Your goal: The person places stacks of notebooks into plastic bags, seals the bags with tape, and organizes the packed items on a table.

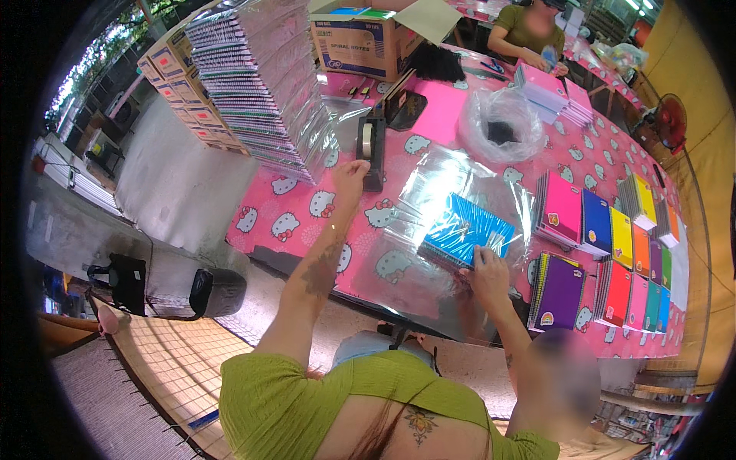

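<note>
My left hand (351,175) is at the near left side of a black tape dispenser (369,157), its thumb and fingers pinched together. Any tape between those fingertips is too small to make out. My right hand (489,274) lies on the near right part of a blue spiral notebook (469,228), fingers stretched out over its cover. The notebook rests tilted on the table, with shiny clear plastic film (418,195) over and around it.
A tall stack of wrapped notebooks (253,88) stands at the left, before cardboard cartons (172,80). Behind are an open carton (356,46) and a clear plastic bag (498,126). Colourful notebook piles (558,295) fill the right. Across the table a person (529,38) handles notebooks.
</note>
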Motion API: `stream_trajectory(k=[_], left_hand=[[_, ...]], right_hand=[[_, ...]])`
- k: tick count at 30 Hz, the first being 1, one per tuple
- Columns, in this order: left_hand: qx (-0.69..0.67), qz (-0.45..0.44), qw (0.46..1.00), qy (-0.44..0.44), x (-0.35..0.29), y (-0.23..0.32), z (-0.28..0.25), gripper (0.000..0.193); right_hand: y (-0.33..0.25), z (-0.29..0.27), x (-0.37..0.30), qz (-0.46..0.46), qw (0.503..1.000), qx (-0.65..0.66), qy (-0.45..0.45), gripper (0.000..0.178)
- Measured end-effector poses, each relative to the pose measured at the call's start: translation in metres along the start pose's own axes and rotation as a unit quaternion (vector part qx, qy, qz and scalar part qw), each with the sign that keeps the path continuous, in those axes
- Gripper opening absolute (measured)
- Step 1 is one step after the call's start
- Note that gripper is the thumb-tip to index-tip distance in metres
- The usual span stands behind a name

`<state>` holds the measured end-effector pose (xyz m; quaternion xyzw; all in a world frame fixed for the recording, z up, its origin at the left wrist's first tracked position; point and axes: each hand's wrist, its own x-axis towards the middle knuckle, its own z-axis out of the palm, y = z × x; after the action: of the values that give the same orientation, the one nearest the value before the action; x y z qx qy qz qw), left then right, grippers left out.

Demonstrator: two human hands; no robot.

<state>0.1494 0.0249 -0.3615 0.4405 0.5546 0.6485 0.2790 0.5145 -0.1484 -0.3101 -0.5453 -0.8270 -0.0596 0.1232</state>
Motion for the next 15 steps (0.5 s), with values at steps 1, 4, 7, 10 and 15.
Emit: stream_trajectory(k=[1,4,7,10,15], left_hand=[[-0.088,-0.09,0.992,0.011,-0.011,0.001,-0.001,0.014],[-0.215,-0.253,0.942,0.045,-0.041,-0.002,-0.009,0.01],[0.013,-0.196,0.98,0.027,-0.041,0.012,-0.012,0.013],[0.288,-0.08,0.953,-0.055,-0.036,0.061,-0.006,0.02],[0.123,-0.114,0.986,-0.005,-0.067,0.042,0.014,0.026]], right_hand=[[0.001,0.001,0.0,0.002,1.0,0.002,-0.004,0.066],[0.002,0.001,-0.001,-0.002,1.0,0.01,-0.005,0.065],[0.004,-0.001,0.001,-0.013,0.999,0.035,-0.005,0.063],[0.012,-0.001,-0.001,-0.012,0.999,0.042,0.005,0.06],[0.004,0.003,-0.002,-0.041,0.998,0.051,0.021,0.059]])
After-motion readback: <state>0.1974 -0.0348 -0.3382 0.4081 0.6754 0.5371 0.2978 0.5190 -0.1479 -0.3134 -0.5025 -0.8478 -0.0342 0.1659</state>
